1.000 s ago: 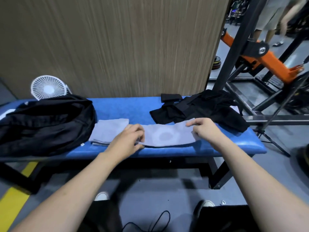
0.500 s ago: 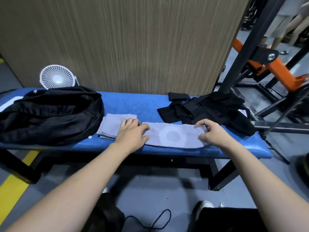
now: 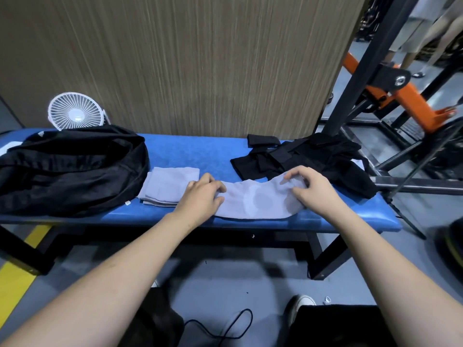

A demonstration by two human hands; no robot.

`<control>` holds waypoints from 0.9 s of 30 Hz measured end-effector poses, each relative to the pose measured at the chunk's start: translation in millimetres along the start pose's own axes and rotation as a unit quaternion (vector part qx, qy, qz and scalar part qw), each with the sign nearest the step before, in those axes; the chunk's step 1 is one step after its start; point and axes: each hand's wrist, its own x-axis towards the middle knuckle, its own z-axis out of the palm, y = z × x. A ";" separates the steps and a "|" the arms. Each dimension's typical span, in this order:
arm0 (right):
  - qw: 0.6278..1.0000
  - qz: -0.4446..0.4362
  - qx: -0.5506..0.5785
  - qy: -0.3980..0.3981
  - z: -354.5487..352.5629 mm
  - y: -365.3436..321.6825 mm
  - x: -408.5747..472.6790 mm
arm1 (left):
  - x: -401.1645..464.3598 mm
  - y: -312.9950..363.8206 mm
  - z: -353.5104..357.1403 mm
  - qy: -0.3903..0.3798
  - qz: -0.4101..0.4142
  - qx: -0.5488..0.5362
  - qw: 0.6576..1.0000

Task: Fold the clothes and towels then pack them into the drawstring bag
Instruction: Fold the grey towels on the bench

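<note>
Your right hand (image 3: pixel 310 189) pinches the grey towel's (image 3: pixel 253 201) right end; your left hand (image 3: pixel 200 199) presses its left end flat. One folded towel (image 3: pixel 167 187) lies left; black clothes (image 3: pixel 308 161) and drawstring bag (image 3: pixel 70 169) wait.

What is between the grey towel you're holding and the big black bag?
A folded grey towel lies on the blue padded bench, between the long grey towel under both hands and the black drawstring bag. The left hand presses one end; the right hand pinches the other.
</note>
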 end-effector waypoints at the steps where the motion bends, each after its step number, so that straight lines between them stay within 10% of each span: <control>1: 1.000 -0.009 0.028 0.002 0.9 -4.9 -0.4 | 0.7 -0.5 0.6 0.000 -0.001 -0.019 1.000; 19: 0.985 -0.075 -0.028 -0.156 98.1 -67.8 2.4 | 0.3 -1.8 -3.2 0.017 -0.083 -0.269 0.959; 27: 0.954 0.030 0.195 -0.225 75.3 -61.9 -2.8 | 2.9 0.7 -2.5 -0.022 -0.070 -0.226 0.971</control>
